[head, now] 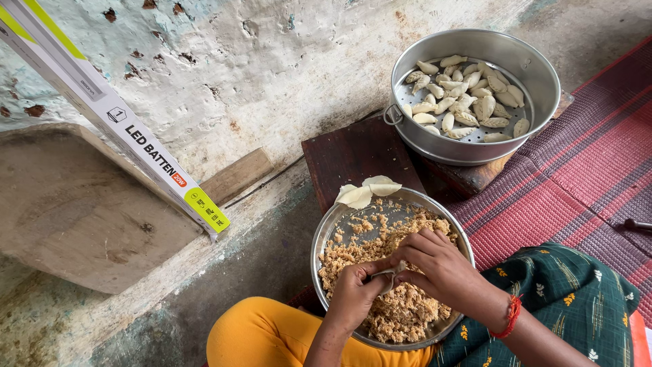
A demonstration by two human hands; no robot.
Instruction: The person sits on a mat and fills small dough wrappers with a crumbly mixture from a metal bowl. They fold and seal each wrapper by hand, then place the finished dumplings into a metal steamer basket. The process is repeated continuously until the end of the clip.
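While pinched, dumpling (392, 277) pale, half-folded, w/ crumbly filling (401, 314).

A small pale dough piece (392, 277), folded and only partly visible, sits pinched between the fingers of both hands at lower centre of the frame. It is held just above the crumbly golden-brown filling (401, 312) heaped in a round steel bowl (324, 231), its rim slightly tilted.

Two steel pans (454, 153) (324, 234), two dough rounds (356, 196) (382, 185), two hands (353, 293) (438, 266)
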